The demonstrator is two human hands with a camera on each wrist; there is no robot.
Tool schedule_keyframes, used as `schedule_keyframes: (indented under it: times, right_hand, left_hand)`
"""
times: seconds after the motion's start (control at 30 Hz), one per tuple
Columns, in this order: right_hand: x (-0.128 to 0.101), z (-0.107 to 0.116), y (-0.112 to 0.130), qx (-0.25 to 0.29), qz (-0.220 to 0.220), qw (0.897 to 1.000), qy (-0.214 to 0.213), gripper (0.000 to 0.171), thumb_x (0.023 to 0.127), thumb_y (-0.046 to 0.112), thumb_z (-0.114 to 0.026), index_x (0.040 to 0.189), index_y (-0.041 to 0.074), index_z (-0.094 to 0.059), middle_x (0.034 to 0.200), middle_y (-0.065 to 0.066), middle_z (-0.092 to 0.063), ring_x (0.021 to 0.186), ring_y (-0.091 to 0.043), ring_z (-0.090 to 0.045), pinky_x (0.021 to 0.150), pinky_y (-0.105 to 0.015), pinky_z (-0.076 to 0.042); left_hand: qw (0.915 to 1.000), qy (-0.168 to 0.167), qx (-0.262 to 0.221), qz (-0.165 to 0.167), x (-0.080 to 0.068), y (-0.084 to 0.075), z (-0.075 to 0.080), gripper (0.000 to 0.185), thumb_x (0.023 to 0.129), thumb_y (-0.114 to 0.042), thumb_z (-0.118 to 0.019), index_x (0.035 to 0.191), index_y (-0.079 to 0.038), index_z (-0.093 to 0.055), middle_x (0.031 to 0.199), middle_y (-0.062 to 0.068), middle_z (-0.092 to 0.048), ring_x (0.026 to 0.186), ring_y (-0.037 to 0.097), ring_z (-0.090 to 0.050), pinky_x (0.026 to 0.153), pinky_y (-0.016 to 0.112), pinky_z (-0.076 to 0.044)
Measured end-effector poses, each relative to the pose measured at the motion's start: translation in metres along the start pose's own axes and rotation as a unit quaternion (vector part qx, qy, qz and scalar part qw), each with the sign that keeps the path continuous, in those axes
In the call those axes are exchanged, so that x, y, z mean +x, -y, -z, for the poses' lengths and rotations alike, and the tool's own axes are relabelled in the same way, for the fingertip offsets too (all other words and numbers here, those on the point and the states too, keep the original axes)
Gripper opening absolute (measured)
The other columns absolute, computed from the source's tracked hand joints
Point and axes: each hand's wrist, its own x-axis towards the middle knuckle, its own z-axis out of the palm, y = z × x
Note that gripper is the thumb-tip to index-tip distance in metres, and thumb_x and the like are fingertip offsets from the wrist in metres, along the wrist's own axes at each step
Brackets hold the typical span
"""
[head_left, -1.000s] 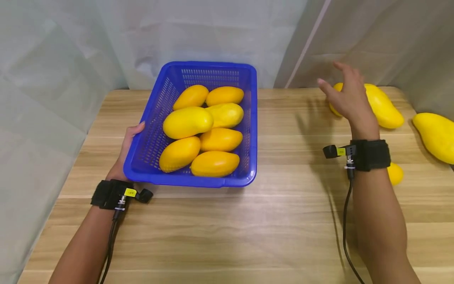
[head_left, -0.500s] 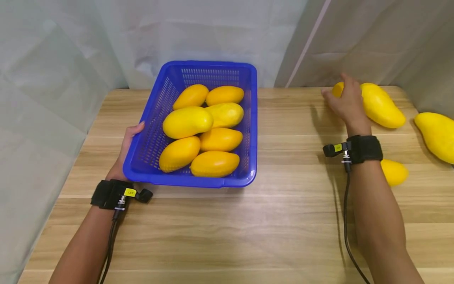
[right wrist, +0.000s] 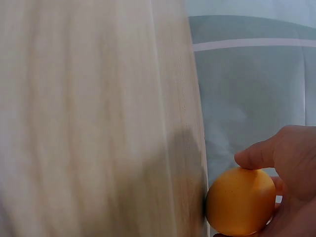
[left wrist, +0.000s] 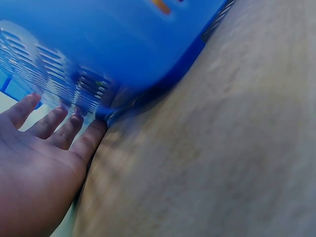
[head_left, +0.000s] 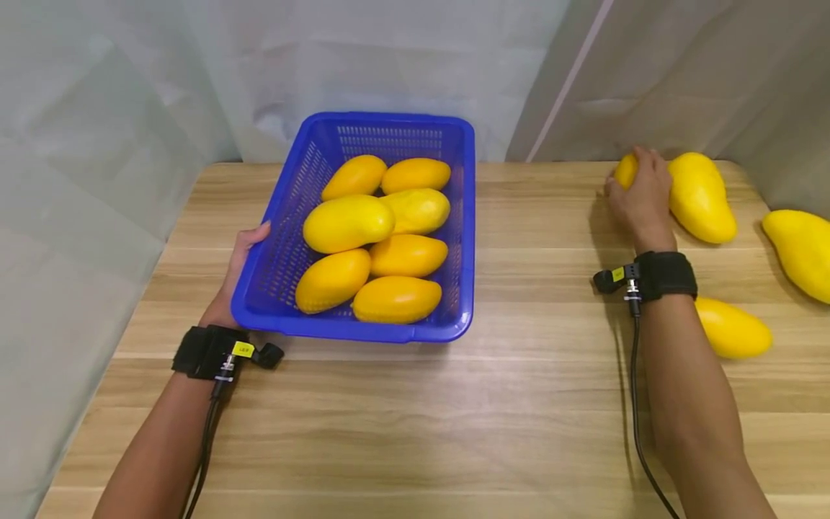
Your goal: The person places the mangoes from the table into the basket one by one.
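A blue perforated basket (head_left: 353,331) with several yellow mangoes (head_left: 344,222) inside stands left of centre in the head view. My left hand (head_left: 224,297) is at its left side, thumb by the rim; in the left wrist view the fairly straight fingers (left wrist: 64,132) touch the slotted wall. At the back right of the table my right hand (head_left: 645,198) grips a mango (right wrist: 240,205), thumb on one side and fingers round the other. In the head view the hand covers most of that mango. A second mango (head_left: 702,198) lies right beside the hand.
One mango (head_left: 735,330) lies partly behind the right forearm, another (head_left: 800,252) at the table's right edge. The wooden table (head_left: 415,432) ends at a pale curtain (head_left: 402,65) along the back. A black cable (head_left: 635,404) trails from each wrist camera.
My right hand has come down onto the mango at the back and closed its fingers round it. The mango beside it has turned. The left hand still touches the basket.
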Motion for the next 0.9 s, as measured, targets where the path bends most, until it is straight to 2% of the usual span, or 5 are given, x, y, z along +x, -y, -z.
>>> schedule_keyframes:
  times: [0.13, 0.3, 0.53, 0.77, 0.9]
  right_hand:
    - [-0.002, 0.002, 0.000, 0.010, -0.017, 1.000, 0.008, 0.072, 0.102, 0.027, -0.047, 0.162, 0.008, -0.012, 0.165, -0.021, -0.009, 0.149, -0.038, -0.015, 0.121, -0.051, -0.018]
    - [-0.005, 0.004, 0.003, 0.037, -0.052, 0.997, 0.034, 0.081, 0.101, 0.032, -0.050, 0.163, 0.016, -0.001, 0.162, -0.026, -0.007, 0.141, -0.043, -0.024, 0.116, -0.055, -0.025]
    - [-0.005, 0.004, 0.005, 0.063, -0.054, 0.996, 0.014, 0.080, 0.096, 0.028, -0.061, 0.163, 0.018, -0.018, 0.159, -0.024, -0.018, 0.136, -0.040, -0.030, 0.112, -0.053, -0.032]
    - [-0.003, 0.003, 0.011, 0.094, -0.036, 0.995, 0.009, 0.080, 0.093, 0.021, -0.068, 0.161, 0.014, -0.025, 0.162, -0.017, -0.027, 0.140, -0.037, -0.032, 0.117, -0.048, -0.026]
    - [-0.005, 0.006, 0.023, 0.134, -0.045, 0.990, 0.020, 0.079, 0.093, 0.021, -0.070, 0.161, 0.020, -0.028, 0.163, -0.010, -0.028, 0.138, -0.031, -0.033, 0.116, -0.043, -0.028]
  left_hand:
    - [0.9995, -0.013, 0.029, 0.008, -0.001, -0.001, 0.000, 0.059, 0.104, -0.056, -0.030, 0.157, -0.029, -0.029, 0.137, 0.000, -0.056, 0.113, 0.016, -0.060, 0.096, 0.034, -0.051]
    - [0.9990, -0.012, 0.043, -0.004, 0.001, -0.003, -0.001, 0.060, 0.105, -0.054, -0.029, 0.159, -0.028, -0.026, 0.139, 0.000, -0.055, 0.115, 0.016, -0.060, 0.097, 0.034, -0.051]
    - [0.9994, -0.008, 0.034, -0.003, 0.000, -0.003, -0.003, 0.060, 0.105, -0.055, -0.029, 0.159, -0.028, -0.026, 0.138, 0.000, -0.056, 0.114, 0.016, -0.060, 0.097, 0.033, -0.051]
    - [0.9999, -0.002, 0.012, 0.005, -0.002, -0.001, -0.004, 0.059, 0.106, -0.055, -0.028, 0.159, -0.028, -0.025, 0.135, 0.000, -0.056, 0.112, 0.015, -0.060, 0.096, 0.032, -0.051]
    - [0.9999, 0.005, -0.013, 0.002, -0.003, -0.001, -0.004, 0.056, 0.106, -0.053, -0.028, 0.156, -0.026, -0.031, 0.132, 0.002, -0.059, 0.109, 0.017, -0.061, 0.094, 0.032, -0.052]
